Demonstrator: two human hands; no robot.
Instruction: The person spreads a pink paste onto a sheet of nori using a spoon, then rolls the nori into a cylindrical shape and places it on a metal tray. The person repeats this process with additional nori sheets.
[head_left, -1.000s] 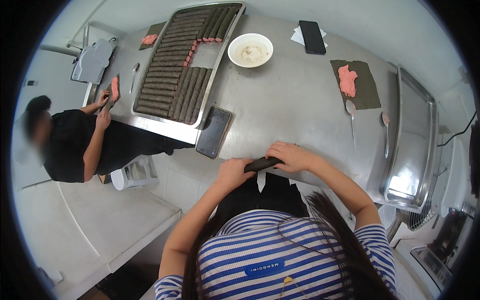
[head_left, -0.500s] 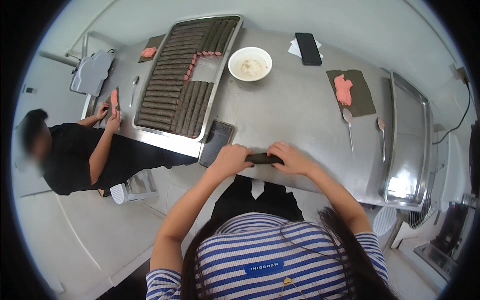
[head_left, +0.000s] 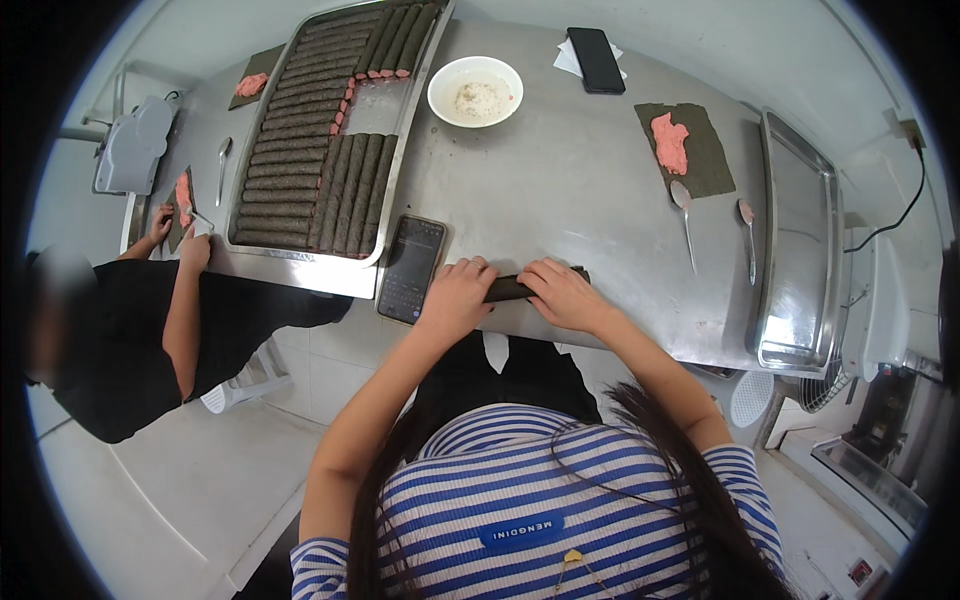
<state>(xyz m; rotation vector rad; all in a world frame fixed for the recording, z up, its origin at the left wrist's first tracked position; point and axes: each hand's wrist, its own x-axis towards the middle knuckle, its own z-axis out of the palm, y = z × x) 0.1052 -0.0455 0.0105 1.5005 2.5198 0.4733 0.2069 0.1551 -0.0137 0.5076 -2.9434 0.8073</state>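
A dark seaweed roll (head_left: 510,288) lies on the steel table (head_left: 560,190) near its front edge. My left hand (head_left: 456,297) presses on its left end and my right hand (head_left: 560,293) covers its right end, fingers curled over it. Only the middle stretch and the right tip of the roll show between and beside my hands. A black phone (head_left: 411,268) lies just left of my left hand.
A long metal tray (head_left: 395,185) holds several finished rolls. A white bowl (head_left: 476,90), another phone (head_left: 597,59), a seaweed sheet with pink filling (head_left: 686,148), two spoons (head_left: 686,215) and an empty tray (head_left: 800,240) sit on the table. Another person (head_left: 120,330) works at the left end.
My two hands have stayed on the roll and shifted a little closer to the table's front edge. The person at the left keeps working on their own sheet.
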